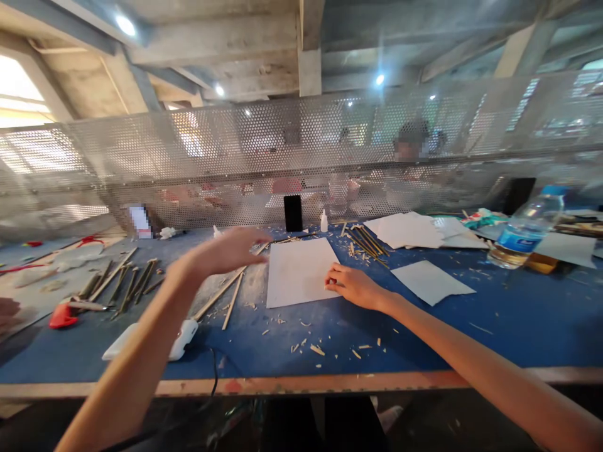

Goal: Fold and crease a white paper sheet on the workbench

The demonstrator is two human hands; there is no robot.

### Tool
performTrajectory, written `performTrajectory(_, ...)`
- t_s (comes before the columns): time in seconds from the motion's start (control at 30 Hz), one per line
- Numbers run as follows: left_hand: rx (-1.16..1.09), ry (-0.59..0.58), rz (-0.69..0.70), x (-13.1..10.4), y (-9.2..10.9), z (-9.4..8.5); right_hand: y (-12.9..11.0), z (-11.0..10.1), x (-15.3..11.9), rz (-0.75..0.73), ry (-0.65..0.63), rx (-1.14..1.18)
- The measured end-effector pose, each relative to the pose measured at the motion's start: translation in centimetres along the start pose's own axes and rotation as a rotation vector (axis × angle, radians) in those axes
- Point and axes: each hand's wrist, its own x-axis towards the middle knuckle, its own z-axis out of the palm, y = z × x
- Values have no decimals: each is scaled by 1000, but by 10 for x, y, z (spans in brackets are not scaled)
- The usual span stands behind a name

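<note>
A white square sheet point(299, 273) lies on the blue tabletop point(396, 339) in front of me. My left hand point(230, 251) is raised over the area left of the sheet, its fingers stretched apart near the upper left corner with nothing between them. At the sheet's right edge rests my right hand point(342, 280), its fingers curled together; whatever they may hold is too small to make out. Thin wooden sticks point(232, 301) lie below and beside my left hand. Wood shavings point(318, 349) are scattered nearer the table edge.
Behind the sheet stand a black phone point(293, 213) and a small white bottle point(324, 220). White sheets point(407, 230) and a plastic water bottle point(525, 229) are at the right. A white device point(181, 342) with a cable, dark sticks and a red-handled tool point(63, 315) lie left.
</note>
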Motion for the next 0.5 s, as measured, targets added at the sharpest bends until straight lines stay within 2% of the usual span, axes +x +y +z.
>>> performTrajectory(0.07, 82, -257, 9, 19, 13, 15, 1, 1, 0, 1, -6, -6)
performTrajectory(0.1, 118, -339, -19, 29, 18, 25, 1, 1, 0, 1, -9, -10)
performTrajectory(0.17, 118, -419, -59, 48, 22, 42, 2, 2, 0, 2, -12, -16)
performTrajectory(0.3, 23, -436, 0, 67, 14, 64, 3, 1, 0, 0, -23, -5)
performTrajectory(0.4, -65, -454, 62, 70, 2, 73, 2, -1, 0, 17, -21, 9)
performTrajectory(0.5, -107, -433, 66, 69, -6, 81, 0, -2, 1, 21, -25, 9)
